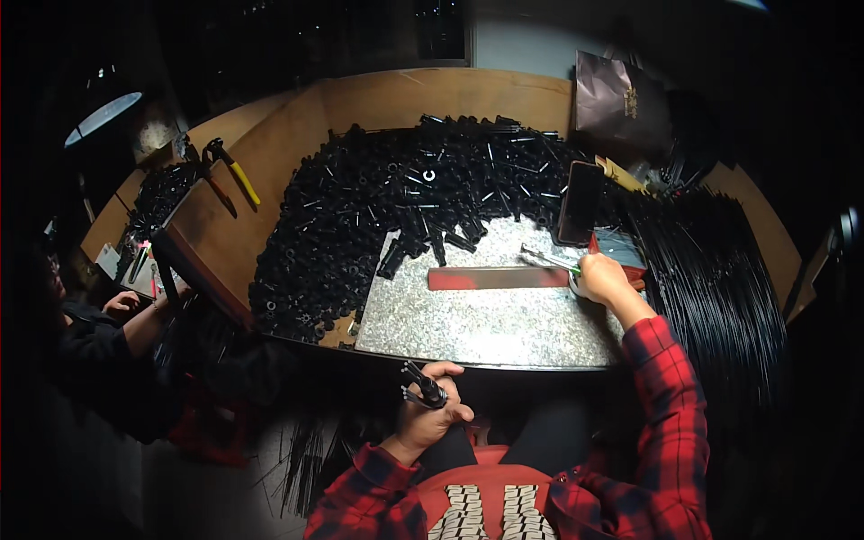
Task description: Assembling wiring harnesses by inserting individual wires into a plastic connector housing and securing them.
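Low in front of the board's near edge, my left hand (pixel 430 416) is closed around a black cylindrical part (pixel 434 393) with several thin rods sticking out to its left. My right hand (pixel 601 277) is over the right side of the speckled metal board (pixel 432 328), its fingers wrapped around a slim metal tool (pixel 544 258) with a green bit near the grip. The tool's kind is hard to make out. Directly left of that hand lies a flat red-and-grey bar (pixel 495 277). A phone (pixel 580 202) stands upright just beyond the hand.
A large heap of black tubular parts (pixel 405 180) fills the wooden-walled bench behind the board. Long black rods (pixel 720 279) lie bundled at right. Yellow-handled pliers (pixel 241 180) hang on the left partition. Another person's hand (pixel 121 303) is at far left.
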`<move>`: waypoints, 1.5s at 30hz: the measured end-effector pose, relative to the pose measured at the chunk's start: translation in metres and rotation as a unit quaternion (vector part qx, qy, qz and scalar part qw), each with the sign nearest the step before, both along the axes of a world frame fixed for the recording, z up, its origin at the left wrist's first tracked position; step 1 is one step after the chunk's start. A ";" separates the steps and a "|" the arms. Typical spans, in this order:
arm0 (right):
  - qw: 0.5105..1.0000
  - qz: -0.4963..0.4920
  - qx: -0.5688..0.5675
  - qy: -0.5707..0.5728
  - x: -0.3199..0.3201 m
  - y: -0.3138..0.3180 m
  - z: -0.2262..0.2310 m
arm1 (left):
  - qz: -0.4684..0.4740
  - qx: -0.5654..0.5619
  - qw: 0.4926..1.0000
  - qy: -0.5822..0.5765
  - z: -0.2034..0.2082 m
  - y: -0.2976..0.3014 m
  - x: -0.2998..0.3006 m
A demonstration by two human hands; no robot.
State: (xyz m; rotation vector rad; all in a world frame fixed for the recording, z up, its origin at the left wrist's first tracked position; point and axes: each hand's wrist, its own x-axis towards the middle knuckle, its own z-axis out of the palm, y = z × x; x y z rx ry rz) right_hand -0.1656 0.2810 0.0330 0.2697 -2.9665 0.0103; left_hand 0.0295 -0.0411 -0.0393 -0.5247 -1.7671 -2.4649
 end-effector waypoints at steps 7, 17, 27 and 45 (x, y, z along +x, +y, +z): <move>1.000 0.001 -0.012 -0.014 0.009 -0.005 0.002 | -0.004 0.037 0.999 -0.019 -0.009 0.007 -0.004; 0.999 0.011 -0.031 0.012 0.012 0.004 0.002 | -0.011 0.017 1.000 0.000 0.002 0.013 -0.003; 0.995 -0.025 -0.094 0.021 0.029 0.010 0.015 | -0.014 -0.016 1.000 0.008 0.006 0.018 -0.001; 0.644 0.164 -0.689 -0.289 0.155 -0.120 0.007 | 0.052 -0.045 0.997 0.043 0.017 0.023 0.000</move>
